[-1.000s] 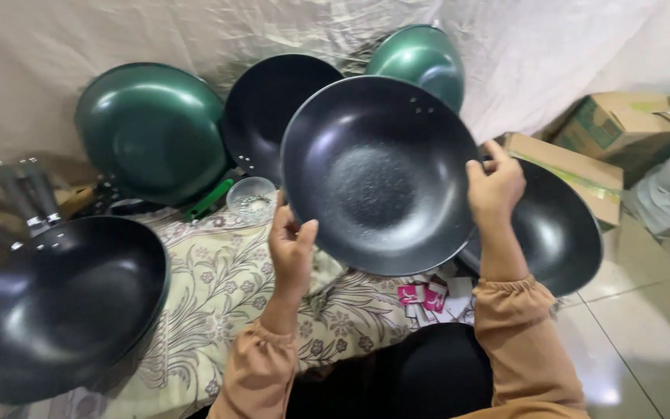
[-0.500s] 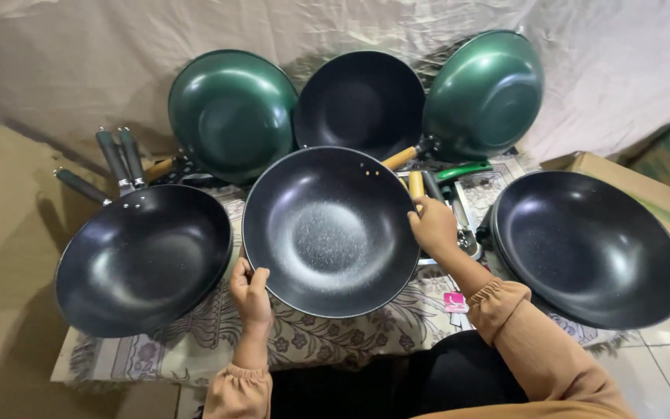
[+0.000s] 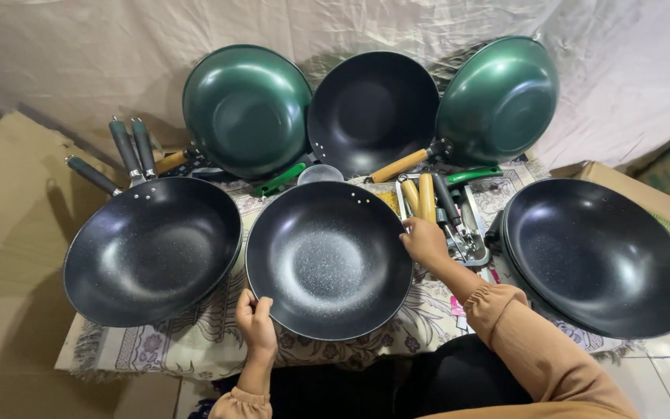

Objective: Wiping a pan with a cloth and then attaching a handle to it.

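Both hands hold the middle black wok (image 3: 327, 260) by its rim as it lies bowl-up over the patterned cloth (image 3: 164, 353): the left hand (image 3: 256, 322) has its fingers curled over the near-left edge, thumb on the inner lip, while the right hand (image 3: 426, 242) closes its fingers on the far-right edge. Just beyond the right fingertips lies a shallow metal tray (image 3: 468, 225) of loose handles, wooden and dark, and a little further out from that hand sits another black wok (image 3: 599, 256). To the outer side of the left fingers, close to touching the held rim, rests a third black wok (image 3: 153, 248) with its dark handles pointing away. Well beyond both sets of fingers, three pans lean on the draped backdrop: a green wok (image 3: 246, 109), a black one (image 3: 372, 109) and a green one turned bottom-out (image 3: 498, 97). To handle the held wok well, I judge the grip should stay opposed across the rim (one hand near, one far) so the bowl keeps level, and the right knuckles should stay clear of the tray's edge and the neighbouring rims.
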